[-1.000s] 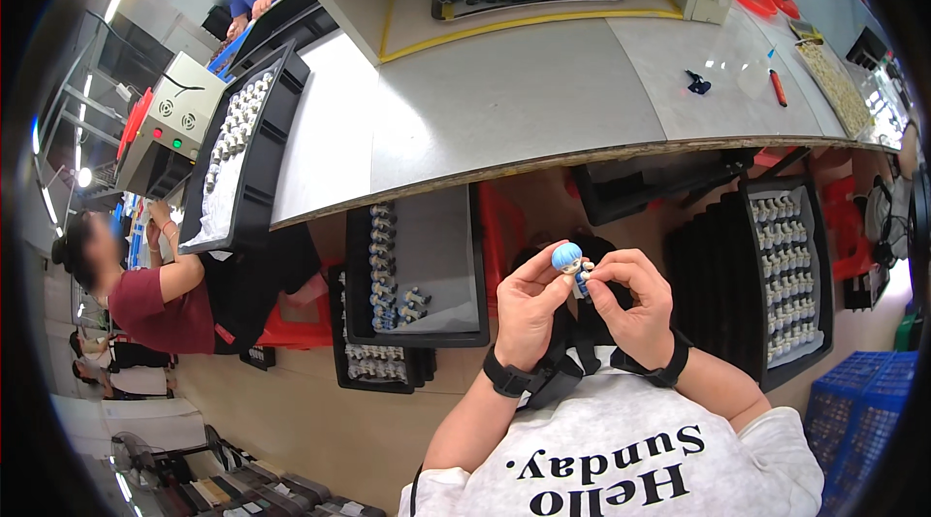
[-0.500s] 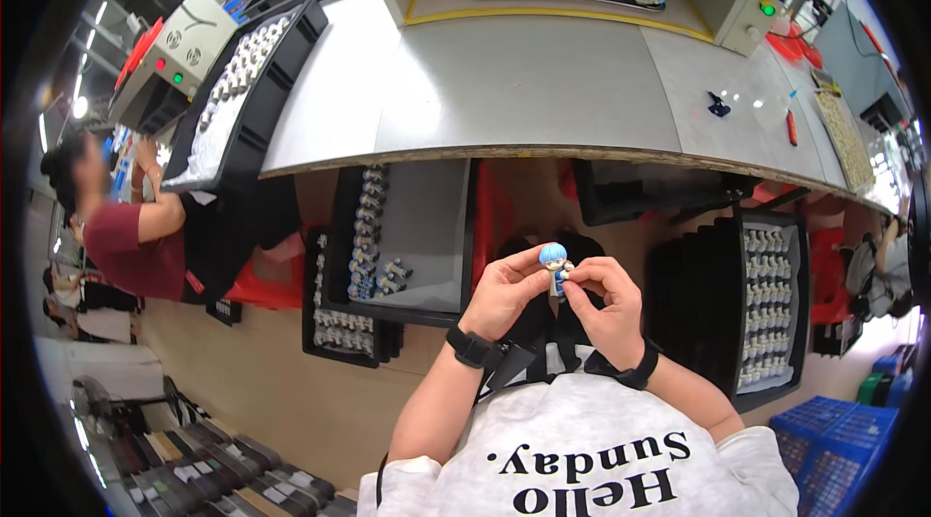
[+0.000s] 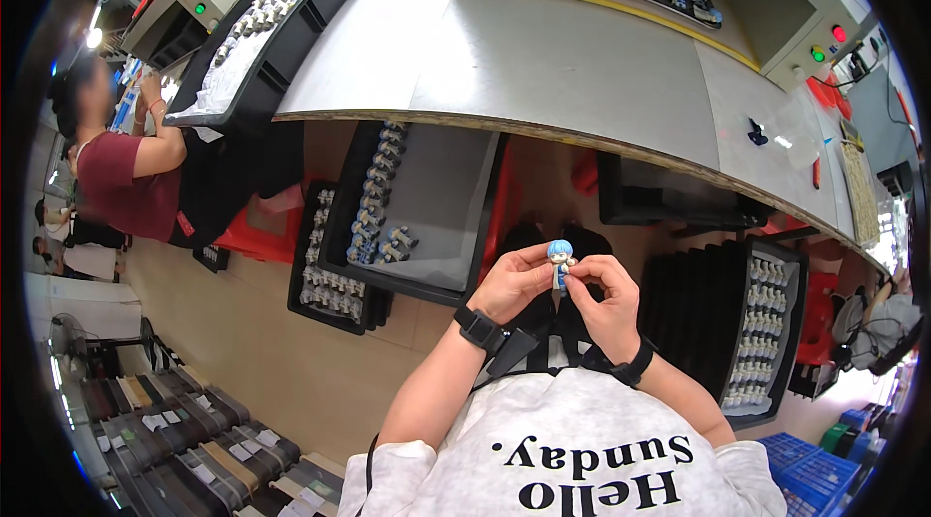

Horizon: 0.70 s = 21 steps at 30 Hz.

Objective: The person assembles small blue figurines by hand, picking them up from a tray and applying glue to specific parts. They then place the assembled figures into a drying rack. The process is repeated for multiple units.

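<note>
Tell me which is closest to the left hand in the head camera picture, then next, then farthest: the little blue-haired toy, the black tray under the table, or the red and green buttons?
1. The little blue-haired toy: pinched by the left hand and right hand.
2. The black tray: under the table edge, up and left.
3. The red and green buttons: far upper right, on the beige box.

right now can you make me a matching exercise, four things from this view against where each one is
Things:
1. small blue-haired figurine
2. black tray of figures
3. small dark blue piece
4. red and green lamps

Places:
A. alone on the bare grey tabletop, right side
B. pinched between left hand and right hand
C. on the front of the beige box at the far right
D. on the table's left end, overhanging the edge

Pairs: 1-B, 2-D, 3-A, 4-C
</note>
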Each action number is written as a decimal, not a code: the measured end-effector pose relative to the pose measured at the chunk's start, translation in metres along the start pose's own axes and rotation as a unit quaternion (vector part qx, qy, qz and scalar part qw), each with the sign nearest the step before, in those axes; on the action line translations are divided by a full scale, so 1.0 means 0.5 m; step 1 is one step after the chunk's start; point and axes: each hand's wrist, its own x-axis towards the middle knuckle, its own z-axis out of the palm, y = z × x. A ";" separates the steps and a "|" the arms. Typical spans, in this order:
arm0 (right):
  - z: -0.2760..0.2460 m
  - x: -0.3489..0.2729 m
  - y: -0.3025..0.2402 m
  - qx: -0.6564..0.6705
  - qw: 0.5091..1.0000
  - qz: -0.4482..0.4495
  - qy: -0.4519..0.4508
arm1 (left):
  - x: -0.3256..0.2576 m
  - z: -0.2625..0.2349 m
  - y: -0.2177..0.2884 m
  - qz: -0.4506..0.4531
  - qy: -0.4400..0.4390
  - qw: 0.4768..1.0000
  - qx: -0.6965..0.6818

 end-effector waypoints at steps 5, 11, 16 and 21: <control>0.010 0.010 0.005 -0.011 1.000 0.003 -0.004 | 0.006 -0.020 -0.008 -0.001 0.001 1.000 -0.019; 0.019 0.016 0.015 -0.015 1.000 0.009 -0.010 | 0.007 -0.032 -0.006 0.004 0.004 0.999 -0.039; 0.028 0.019 0.023 -0.017 1.000 0.008 -0.010 | 0.011 -0.047 -0.005 0.013 -0.002 0.999 -0.049; 0.034 0.018 0.036 -0.027 1.000 -0.002 -0.001 | 0.016 -0.053 -0.002 0.017 -0.011 0.999 -0.048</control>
